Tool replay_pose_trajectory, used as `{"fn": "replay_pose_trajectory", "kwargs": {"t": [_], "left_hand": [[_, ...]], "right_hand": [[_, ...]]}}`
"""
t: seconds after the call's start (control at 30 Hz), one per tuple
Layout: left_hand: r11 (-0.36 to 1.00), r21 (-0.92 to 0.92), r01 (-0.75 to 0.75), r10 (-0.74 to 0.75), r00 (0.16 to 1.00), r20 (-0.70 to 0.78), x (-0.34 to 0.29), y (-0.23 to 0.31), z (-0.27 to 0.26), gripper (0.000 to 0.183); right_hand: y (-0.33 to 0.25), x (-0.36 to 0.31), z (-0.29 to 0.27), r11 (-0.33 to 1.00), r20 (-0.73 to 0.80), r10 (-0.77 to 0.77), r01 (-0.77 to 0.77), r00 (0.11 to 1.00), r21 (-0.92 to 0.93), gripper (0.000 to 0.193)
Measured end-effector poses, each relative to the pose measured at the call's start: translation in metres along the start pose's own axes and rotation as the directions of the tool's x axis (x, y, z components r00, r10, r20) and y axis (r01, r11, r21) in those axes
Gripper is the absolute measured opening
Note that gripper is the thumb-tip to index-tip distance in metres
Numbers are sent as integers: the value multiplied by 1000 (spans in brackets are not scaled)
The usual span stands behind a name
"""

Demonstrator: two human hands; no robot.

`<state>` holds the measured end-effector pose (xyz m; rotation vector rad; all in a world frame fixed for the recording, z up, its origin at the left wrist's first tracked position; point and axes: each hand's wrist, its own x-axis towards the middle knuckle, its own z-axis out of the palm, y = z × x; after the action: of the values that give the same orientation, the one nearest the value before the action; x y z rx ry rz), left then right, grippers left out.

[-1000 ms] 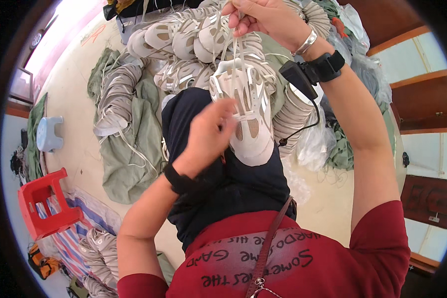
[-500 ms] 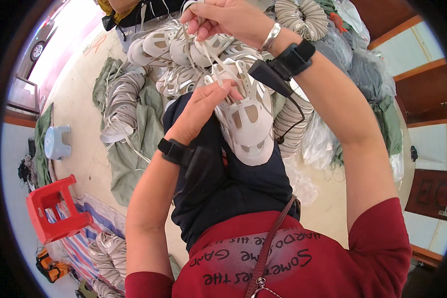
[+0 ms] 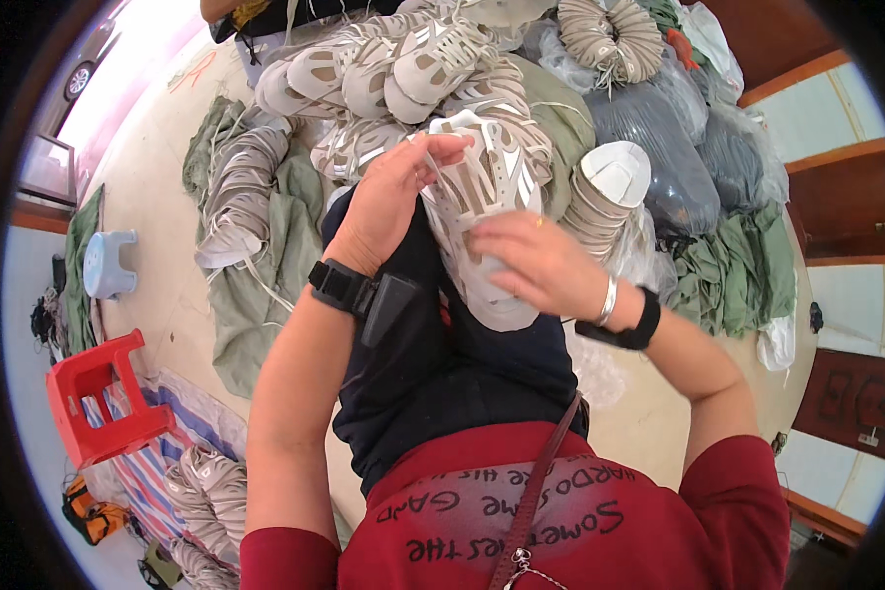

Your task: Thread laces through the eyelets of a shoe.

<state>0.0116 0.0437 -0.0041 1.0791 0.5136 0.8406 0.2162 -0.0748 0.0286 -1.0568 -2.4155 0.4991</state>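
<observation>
Closest in, your red shirt fills the bottom of the frame, with your dark trousers above it. The pale shoe upper lies over your lap at the centre, toe toward the lower edge and opening toward the top.

The change is in your right hand. Half a second ago it was up near the top edge, drawing the lace clear; now it has dropped to the front of the upper, fingers spread over the lower lacing. Your left hand has shifted up to the left side of the opening, fingers half curled. So the handling has moved off the raised lace and down onto the upper itself. The right fingertips are blurred and the left ones overlap the edge, so I can't tell whether either hand is pinching lace or just resting.

Beyond, a heap of similar uppers spreads across the upper middle, with a nested stack to its right. Farther off, a red stool and a blue stool stand along the left.
</observation>
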Motion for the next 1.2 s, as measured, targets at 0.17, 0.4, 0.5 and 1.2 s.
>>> {"fn": "replay_pose_trajectory", "kwargs": {"t": [0.17, 0.4, 0.5, 1.2], "left_hand": [[985, -161, -57, 72, 993, 89, 8, -1, 11, 43], [929, -359, -86, 149, 977, 153, 15, 17, 0, 39], [930, -355, -90, 183, 954, 238, 14, 33, 1, 42], [971, -23, -238, 235, 935, 264, 11, 47, 26, 49]], "right_hand": [[-17, -43, 43, 989, -104, 146, -145, 984, 18, 45], [-13, -39, 48, 984, -209, 175, -167, 962, 58, 29], [11, -29, 33, 959, -189, 174, -122, 966, 257, 20], [21, 35, 42, 855, -183, 512, -479, 839, 199, 18]]}}
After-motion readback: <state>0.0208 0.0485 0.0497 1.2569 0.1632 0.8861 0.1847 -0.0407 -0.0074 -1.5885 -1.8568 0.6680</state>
